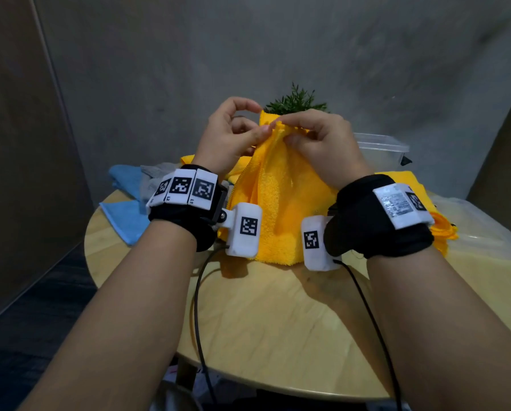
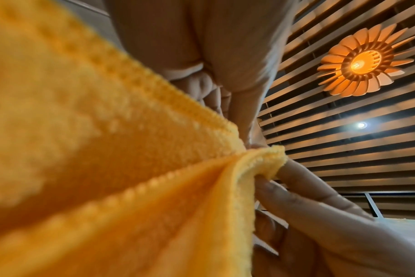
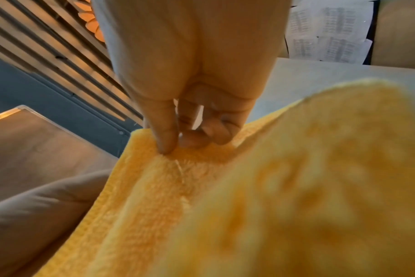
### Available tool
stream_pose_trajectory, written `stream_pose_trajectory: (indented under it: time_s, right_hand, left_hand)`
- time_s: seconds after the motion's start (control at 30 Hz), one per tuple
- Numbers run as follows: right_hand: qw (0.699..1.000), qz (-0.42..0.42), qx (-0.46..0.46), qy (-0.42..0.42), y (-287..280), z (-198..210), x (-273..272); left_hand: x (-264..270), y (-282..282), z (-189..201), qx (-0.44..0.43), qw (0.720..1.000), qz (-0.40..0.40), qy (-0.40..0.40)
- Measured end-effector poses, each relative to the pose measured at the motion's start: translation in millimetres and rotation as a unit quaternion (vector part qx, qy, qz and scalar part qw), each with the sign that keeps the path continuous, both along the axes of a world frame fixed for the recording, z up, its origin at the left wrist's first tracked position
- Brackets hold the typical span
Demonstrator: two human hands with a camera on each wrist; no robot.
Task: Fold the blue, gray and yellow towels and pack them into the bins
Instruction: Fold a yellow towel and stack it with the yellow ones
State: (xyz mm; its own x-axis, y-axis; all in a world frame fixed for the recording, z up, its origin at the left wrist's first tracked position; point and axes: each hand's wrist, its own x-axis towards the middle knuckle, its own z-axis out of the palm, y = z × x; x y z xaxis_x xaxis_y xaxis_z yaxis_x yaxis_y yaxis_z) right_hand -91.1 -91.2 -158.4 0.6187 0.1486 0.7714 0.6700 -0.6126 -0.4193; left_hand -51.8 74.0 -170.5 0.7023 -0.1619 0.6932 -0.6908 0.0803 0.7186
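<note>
A yellow towel (image 1: 280, 200) hangs bunched above the round wooden table (image 1: 278, 315), its lower edge resting on the wood. My left hand (image 1: 233, 134) pinches its top edge from the left, and my right hand (image 1: 316, 137) pinches the same edge just to the right. The wrist views show the yellow towel (image 2: 107, 168) held between my fingers (image 2: 303, 180) and the yellow towel (image 3: 249, 196) under my fingertips (image 3: 165, 144). A blue towel (image 1: 123, 215) and a gray towel (image 1: 153, 173) lie crumpled at the table's left rear.
A clear plastic bin (image 1: 381, 149) stands behind my right hand. More yellow cloth (image 1: 438, 226) lies on clear plastic (image 1: 491, 226) at the right. A green plant (image 1: 295, 103) rises behind the towel. Two black cables (image 1: 197, 307) trail from my wrists over the table's front.
</note>
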Motion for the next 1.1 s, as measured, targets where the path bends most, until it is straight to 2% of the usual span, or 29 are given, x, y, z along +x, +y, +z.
stream_pose_trajectory:
  time_s: [0.23,0.4,0.5,0.63,0.8,0.87,0.93,0.97,1.03,1.1]
  right_hand:
    - [0.999,-0.026,0.007,0.023,2.4,-3.1,-1.3]
    - [0.999,-0.022,0.022,0.01,1.8,-1.3,-0.1]
    - [0.998,-0.017,0.06,-0.017,-0.4,-0.4,0.2]
    - [0.995,-0.016,0.09,-0.025,-1.7,0.1,1.9]
    - [0.993,-0.081,0.076,-0.049,-1.2,-0.5,-0.3]
    - [0.98,-0.17,0.094,-0.052,-12.9,3.1,-0.7]
    - [0.961,-0.232,0.15,-0.001,-30.6,5.2,-2.1]
    - [0.96,-0.21,0.181,0.041,-37.9,4.6,-3.8]
    - [0.962,-0.077,0.234,0.121,-45.8,0.9,-6.8]
    - [0.954,0.038,0.241,0.176,-46.1,-0.6,-9.0]
  left_hand:
    - [-5.3,-2.0,1.0,-0.02,1.0,-0.009,0.0]
    - [-6.5,-3.7,1.4,-0.004,1.0,-0.009,0.014]
    - [-6.7,-4.0,0.6,0.014,1.0,-0.009,0.006]
    - [-8.7,-4.7,0.8,0.049,0.998,-0.037,0.027]
    - [-8.9,-7.2,2.5,0.096,0.995,-0.027,-0.012]
    - [-4.4,-1.6,4.7,0.064,0.998,0.002,-0.015]
    - [-0.2,5.4,6.8,-0.003,1.0,0.023,-0.011]
    - [1.2,9.1,7.7,-0.034,0.999,0.031,-0.011]
    - [4.3,13.9,9.4,-0.075,0.996,0.041,-0.016]
    - [6.4,15.3,10.7,-0.096,0.994,0.057,-0.014]
